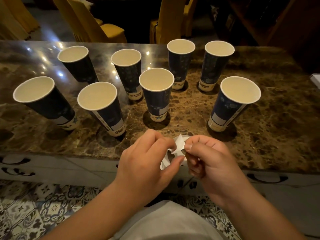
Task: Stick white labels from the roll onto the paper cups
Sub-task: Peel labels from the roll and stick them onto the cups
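Observation:
Several tall dark-blue paper cups stand upright on the brown marble table (277,118), among them a middle cup (156,94), a front-left cup (102,108) and a right cup (230,104). White labels show low on the front cups. Near the table's front edge both hands hold the white label roll (181,149) between them. My left hand (147,161) pinches the loose paper strip with thumb and fingers. My right hand (207,158) pinches a white label at the roll's top. Most of the roll is hidden by the fingers.
Yellow-covered chairs (97,23) stand beyond the table's far edge. A white object (316,80) pokes in at the right edge of the table. Grey drawers (52,167) with dark handles sit below the tabletop, above a patterned tile floor.

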The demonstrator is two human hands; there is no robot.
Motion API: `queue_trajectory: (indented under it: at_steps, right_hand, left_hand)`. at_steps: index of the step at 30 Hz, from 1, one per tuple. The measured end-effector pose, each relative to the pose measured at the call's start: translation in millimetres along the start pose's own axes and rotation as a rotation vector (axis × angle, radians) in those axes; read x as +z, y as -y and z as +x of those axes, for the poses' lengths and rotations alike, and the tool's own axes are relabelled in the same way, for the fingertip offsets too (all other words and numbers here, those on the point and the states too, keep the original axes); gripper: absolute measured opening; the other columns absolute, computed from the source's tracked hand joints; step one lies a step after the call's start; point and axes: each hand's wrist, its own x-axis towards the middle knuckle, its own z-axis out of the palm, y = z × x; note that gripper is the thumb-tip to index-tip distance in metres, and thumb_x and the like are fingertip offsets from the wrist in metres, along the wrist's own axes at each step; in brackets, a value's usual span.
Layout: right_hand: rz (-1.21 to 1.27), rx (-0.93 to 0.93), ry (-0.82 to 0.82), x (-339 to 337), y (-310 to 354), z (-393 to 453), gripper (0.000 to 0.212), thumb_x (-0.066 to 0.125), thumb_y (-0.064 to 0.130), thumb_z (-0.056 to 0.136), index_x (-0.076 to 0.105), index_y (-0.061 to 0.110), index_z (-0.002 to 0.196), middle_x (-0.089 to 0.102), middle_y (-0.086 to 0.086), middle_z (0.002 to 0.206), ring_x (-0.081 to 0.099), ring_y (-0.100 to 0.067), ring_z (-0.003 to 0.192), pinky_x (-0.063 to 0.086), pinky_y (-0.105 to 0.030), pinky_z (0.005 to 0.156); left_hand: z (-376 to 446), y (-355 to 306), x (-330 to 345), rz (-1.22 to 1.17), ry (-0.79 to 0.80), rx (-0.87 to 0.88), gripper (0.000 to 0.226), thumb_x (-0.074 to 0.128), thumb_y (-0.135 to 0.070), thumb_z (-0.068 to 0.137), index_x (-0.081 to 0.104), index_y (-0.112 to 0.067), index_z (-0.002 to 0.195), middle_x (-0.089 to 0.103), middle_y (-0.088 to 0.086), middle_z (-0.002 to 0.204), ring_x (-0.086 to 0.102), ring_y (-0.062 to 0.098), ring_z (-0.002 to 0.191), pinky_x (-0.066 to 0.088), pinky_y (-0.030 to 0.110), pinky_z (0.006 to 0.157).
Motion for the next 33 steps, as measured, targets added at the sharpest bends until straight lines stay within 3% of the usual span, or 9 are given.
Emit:
queue_trajectory:
  at_steps: [4,6,9,12,16,20,26,30,33]
  right_hand:
    - [-0.014,-0.026,0.017,1.1,-1.8,-1.5,0.016,0.059,0.023,0.076,0.066,0.02,0.061,0.046,0.003,0.051,0.038,-0.007,0.046,0.031,-0.02,0.044]
    - [0.065,-0.06,-0.04,-0.5,-3.7,-2.3,0.016,0.057,0.027,0.076,0.066,0.018,0.068,0.047,0.002,0.054,0.038,-0.008,0.047,0.03,-0.02,0.042]
    - [-0.007,-0.14,-0.11,-3.1,-3.8,-3.1,0.011,0.063,0.031,0.075,0.067,0.025,0.083,0.056,0.007,0.061,0.049,-0.003,0.053,0.038,-0.017,0.046]
    - [-0.174,-0.183,-0.058,-4.0,-2.3,-2.8,0.03,0.072,0.028,0.074,0.065,0.022,0.103,0.065,0.01,0.074,0.058,-0.002,0.064,0.047,-0.015,0.056]
    - [-0.247,-0.272,-0.118,-2.8,4.2,-2.4,0.004,0.072,0.015,0.082,0.07,0.018,0.081,0.067,-0.006,0.07,0.058,-0.009,0.061,0.047,-0.015,0.055]
    - [-0.301,-0.326,-0.095,-4.3,12.1,-0.7,0.007,0.072,0.017,0.081,0.07,0.022,0.076,0.069,-0.008,0.073,0.061,-0.02,0.066,0.047,-0.017,0.055]
    - [-0.293,-0.469,-0.225,-10.4,30.6,0.5,0.009,0.068,0.015,0.08,0.066,0.018,0.071,0.062,0.0,0.06,0.054,-0.01,0.055,0.047,-0.021,0.051]
    - [-0.241,-0.527,-0.274,-25.7,58.3,4.4,0.012,0.071,0.014,0.081,0.064,0.015,0.071,0.057,-0.001,0.055,0.05,-0.011,0.053,0.045,-0.023,0.05]
    - [-0.266,-0.577,-0.295,-31.3,75.3,6.8,0.013,0.074,0.02,0.081,0.065,0.018,0.072,0.062,-0.003,0.064,0.056,-0.014,0.06,0.051,-0.028,0.056]
  left_hand:
    - [1.8,-2.1,-1.2,-0.096,-0.01,-0.056,0.003,0.068,-0.017,0.084,0.067,-0.014,0.083,0.06,-0.004,0.079,0.054,0.008,0.068,0.047,0.024,0.055]
    - [6.2,-9.1,-4.2,-0.331,-0.031,-0.31,0.007,0.068,-0.016,0.084,0.066,-0.017,0.077,0.059,-0.01,0.069,0.054,0.004,0.064,0.045,0.016,0.058]
    - [13.7,-15.5,-8.0,-0.887,0.033,-0.801,0.009,0.067,-0.02,0.085,0.068,-0.016,0.077,0.059,0.012,0.07,0.051,0.017,0.061,0.044,0.026,0.054]
    - [15.7,-17.6,-10.4,-1.101,0.093,-0.941,0.01,0.064,-0.024,0.081,0.068,-0.015,0.082,0.053,0.002,0.062,0.045,0.011,0.055,0.039,0.024,0.05]
    - [19.4,-22.2,-12.4,-1.213,0.12,-0.975,0.018,0.065,-0.024,0.079,0.068,-0.01,0.089,0.055,0.0,0.063,0.044,0.008,0.055,0.037,0.024,0.051]
    - [21.8,-26.8,-19.5,-1.194,0.115,-0.965,0.007,0.063,-0.02,0.08,0.067,-0.014,0.08,0.058,-0.006,0.057,0.049,0.004,0.051,0.038,0.023,0.051]
    - [40.0,-31.9,-42.8,-1.113,0.036,-1.067,0.023,0.07,-0.025,0.066,0.077,-0.02,0.087,0.06,0.0,0.063,0.049,0.013,0.059,0.039,0.029,0.056]
    - [88.6,-22.8,-84.0,-0.903,0.059,-0.771,0.023,0.069,-0.035,0.061,0.074,-0.032,0.083,0.065,-0.01,0.066,0.057,0.01,0.066,0.044,0.032,0.063]
    - [151.5,-14.5,-93.8,-0.69,0.176,-0.45,0.013,0.074,-0.032,0.076,0.069,-0.032,0.088,0.065,-0.012,0.077,0.059,0.005,0.069,0.043,0.025,0.061]
